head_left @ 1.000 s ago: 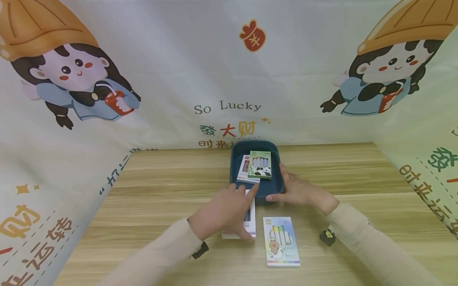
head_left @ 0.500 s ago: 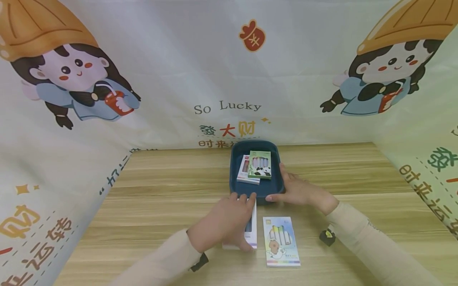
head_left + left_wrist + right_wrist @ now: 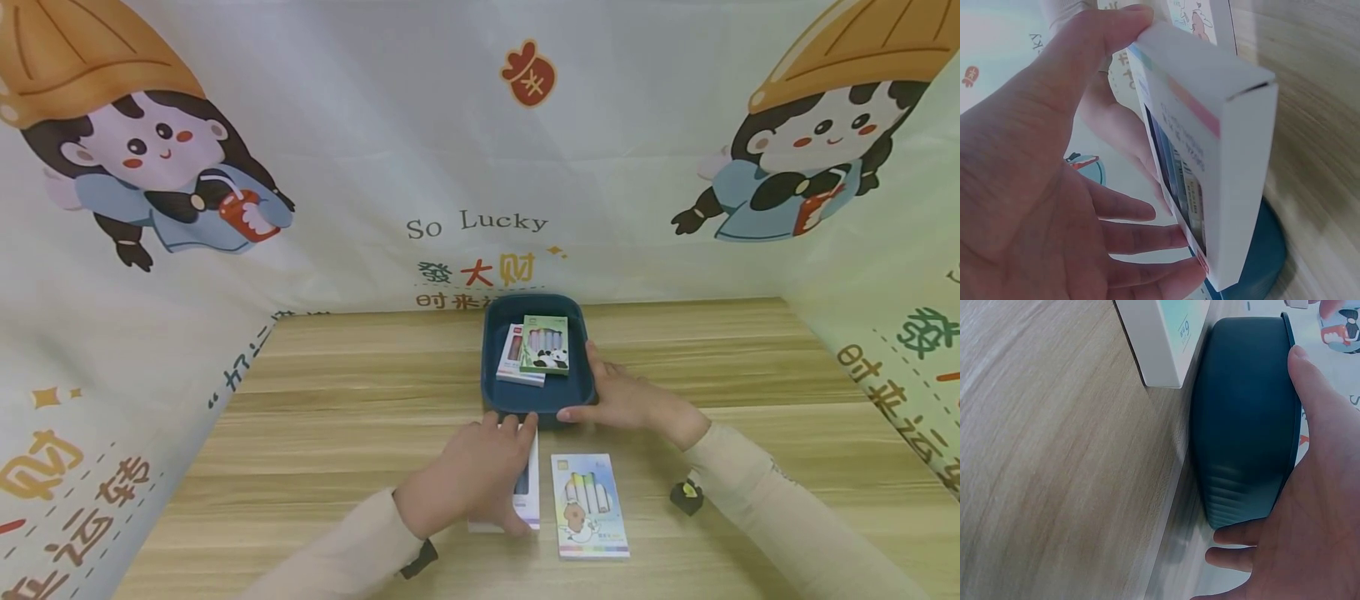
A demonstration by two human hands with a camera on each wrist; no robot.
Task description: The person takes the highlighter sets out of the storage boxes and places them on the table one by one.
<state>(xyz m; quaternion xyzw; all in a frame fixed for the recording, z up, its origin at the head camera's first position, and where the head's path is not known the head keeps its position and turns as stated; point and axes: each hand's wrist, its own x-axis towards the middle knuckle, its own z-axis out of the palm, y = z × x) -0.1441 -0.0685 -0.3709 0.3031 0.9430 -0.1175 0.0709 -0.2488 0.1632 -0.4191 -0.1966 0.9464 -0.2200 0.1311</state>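
Note:
My left hand (image 3: 472, 471) grips a white box of pens (image 3: 532, 479) by its ends, thumb at the near end and fingertips at the far end. In the left wrist view this box (image 3: 1244, 169) shows a window with pens inside. My right hand (image 3: 630, 408) holds the near right corner of a dark blue bin (image 3: 551, 395), its thumb on the near rim and fingers along the right side. Inside the bin a green panda box of markers (image 3: 545, 337) lies partly over another white box (image 3: 517, 372). My left hand covers much of the gripped box.
A pale blue box of markers (image 3: 591, 508) lies on the wooden table (image 3: 360, 367), right of the gripped box. Behind the bin hangs a printed cloth backdrop (image 3: 360, 150), which also runs along both sides.
My left hand has drawn the white box of pens back toward me, away from the bin's near rim. The right hand and the bin have stayed in place.

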